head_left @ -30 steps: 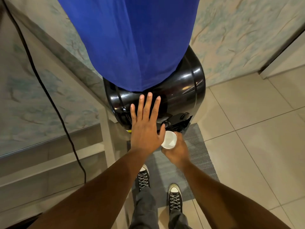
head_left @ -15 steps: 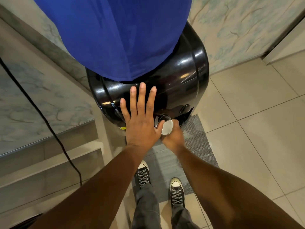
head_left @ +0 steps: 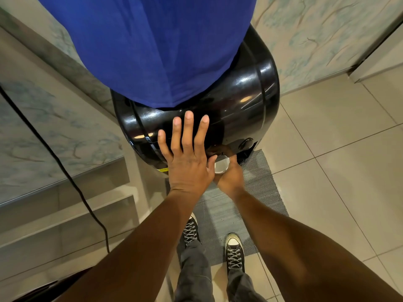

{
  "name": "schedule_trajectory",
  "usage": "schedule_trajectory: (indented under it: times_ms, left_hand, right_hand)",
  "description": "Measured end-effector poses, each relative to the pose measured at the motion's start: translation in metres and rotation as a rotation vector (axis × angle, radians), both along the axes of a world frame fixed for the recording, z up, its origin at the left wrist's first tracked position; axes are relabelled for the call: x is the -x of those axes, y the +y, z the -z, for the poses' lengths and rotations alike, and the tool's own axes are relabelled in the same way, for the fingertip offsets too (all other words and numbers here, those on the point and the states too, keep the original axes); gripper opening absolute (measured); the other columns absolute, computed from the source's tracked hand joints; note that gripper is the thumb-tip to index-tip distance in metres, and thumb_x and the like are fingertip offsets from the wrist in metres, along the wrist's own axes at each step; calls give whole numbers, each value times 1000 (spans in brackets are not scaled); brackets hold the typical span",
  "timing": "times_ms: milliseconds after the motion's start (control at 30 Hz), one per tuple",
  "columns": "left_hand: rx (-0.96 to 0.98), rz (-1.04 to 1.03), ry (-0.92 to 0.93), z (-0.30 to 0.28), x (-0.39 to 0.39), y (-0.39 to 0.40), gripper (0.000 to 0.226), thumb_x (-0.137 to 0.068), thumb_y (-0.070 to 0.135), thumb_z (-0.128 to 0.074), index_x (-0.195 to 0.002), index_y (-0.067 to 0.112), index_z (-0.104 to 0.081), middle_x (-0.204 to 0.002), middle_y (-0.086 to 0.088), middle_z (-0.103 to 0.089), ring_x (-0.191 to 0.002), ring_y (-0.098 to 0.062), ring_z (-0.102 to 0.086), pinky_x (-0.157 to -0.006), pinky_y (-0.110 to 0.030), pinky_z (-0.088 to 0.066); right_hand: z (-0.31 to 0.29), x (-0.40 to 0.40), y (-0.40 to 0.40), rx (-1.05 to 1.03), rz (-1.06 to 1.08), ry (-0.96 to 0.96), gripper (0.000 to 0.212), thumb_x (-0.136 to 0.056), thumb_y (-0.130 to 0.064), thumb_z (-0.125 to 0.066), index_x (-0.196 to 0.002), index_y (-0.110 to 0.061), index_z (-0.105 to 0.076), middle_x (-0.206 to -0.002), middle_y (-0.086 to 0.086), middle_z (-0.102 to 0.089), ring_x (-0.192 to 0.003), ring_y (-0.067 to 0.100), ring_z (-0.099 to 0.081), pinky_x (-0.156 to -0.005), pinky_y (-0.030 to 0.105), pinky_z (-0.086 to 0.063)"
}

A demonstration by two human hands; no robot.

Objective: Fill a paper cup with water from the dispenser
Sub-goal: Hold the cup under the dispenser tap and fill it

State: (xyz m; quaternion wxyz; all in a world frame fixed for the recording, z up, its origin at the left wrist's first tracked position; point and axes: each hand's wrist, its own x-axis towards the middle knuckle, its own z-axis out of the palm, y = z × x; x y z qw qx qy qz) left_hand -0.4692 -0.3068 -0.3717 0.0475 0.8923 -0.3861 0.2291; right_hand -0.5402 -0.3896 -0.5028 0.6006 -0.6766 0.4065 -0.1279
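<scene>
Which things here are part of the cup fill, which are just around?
In the job:
- cup, held in right hand
- dispenser
- left hand, flat on the dispenser front

Just around:
- mat
- cable
- blue cover
- shoes

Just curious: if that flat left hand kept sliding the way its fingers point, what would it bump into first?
Probably the blue cloth cover draped over the bottle: the left hand points up the black dispenser top toward it. Depth is hard to judge.
</scene>
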Motion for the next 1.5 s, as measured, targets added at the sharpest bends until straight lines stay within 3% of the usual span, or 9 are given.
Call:
schedule_trajectory:
  times_ms: [167, 400, 500, 733, 933, 1167, 1300, 1433, 1500]
  left_hand:
    - [6, -9, -4, -1, 0, -1, 113, -74, 52, -74, -154, 22, -1, -156, -12, -9, -144, -34, -10, -119, -55, 5]
    - [2, -18, 2, -3, 0, 0, 116, -71, 55, -76, -153, 23, 0, -155, -10, -9, -144, -33, -10, -118, -52, 3]
    - [-4, -21, 8, -5, 1, 0, 117, -71, 55, -77, -152, 23, 0, -155, -10, -9, -144, -32, -10, -118, -52, 3]
    - [-4, -27, 26, -9, 3, -1, 111, -70, 53, -78, -151, 21, -9, -154, -8, -8, -143, -32, -9, -117, -51, 3]
    - [-8, -30, 27, -9, 3, -1, 111, -71, 54, -78, -151, 21, -9, -154, -8, -8, -143, -33, -9, -117, -51, 4]
    - [-1, -19, 30, -10, 2, 0, 110, -70, 54, -78, -150, 21, -11, -153, -7, -9, -142, -32, -10, -116, -53, -3]
    - [-5, -18, 33, -11, 2, 0, 110, -69, 55, -79, -150, 21, -12, -152, -6, -8, -141, -31, -10, -115, -54, -6]
    - [-15, -20, 28, -12, 2, 0, 110, -69, 57, -79, -149, 21, -13, -151, -6, -8, -141, -31, -10, -114, -53, -9]
    - [-15, -23, 19, -13, 2, 0, 111, -68, 57, -80, -149, 21, -14, -151, -6, -9, -140, -31, -11, -113, -53, -9]
  right_hand:
    - [-2, 1, -2, 73, -28, -20, 71, -68, -20, -88, -120, -36, -43, -107, -4, -69, -96, 13, -68, -80, 32, -57]
    - [5, 1, -1, 73, -38, -23, 73, -66, -22, -88, -119, -45, -43, -107, -8, -67, -98, 12, -67, -82, 41, -60]
    - [3, 2, 1, 97, -29, -26, 75, -65, -27, -88, -118, -50, -41, -107, -12, -66, -97, 7, -66, -81, 35, -59]
    - [6, 4, 2, 86, -25, -32, 70, -64, -32, -89, -118, -30, -46, -109, -1, -66, -99, 17, -66, -81, 47, -58]
    - [5, 3, 1, 57, -46, -10, 67, -64, -32, -89, -115, -25, -46, -109, 3, -66, -98, 19, -66, -81, 47, -58]
    - [-3, 1, 3, 54, -16, -13, 59, -59, -49, -76, -110, -39, -48, -90, -20, -61, -86, 2, -62, -67, 12, -47]
    - [1, -1, 3, 42, -69, -75, 67, -61, -38, -82, -117, -44, -47, -106, -8, -68, -99, 12, -67, -80, 28, -57]
    - [-3, 0, 4, 74, -69, -109, 69, -61, -42, -80, -115, -62, -41, -101, -17, -68, -93, 1, -67, -74, 16, -54]
    - [-3, 0, 5, 63, -74, -113, 70, -62, -37, -81, -115, -59, -42, -103, -15, -68, -95, 5, -67, -77, 24, -57]
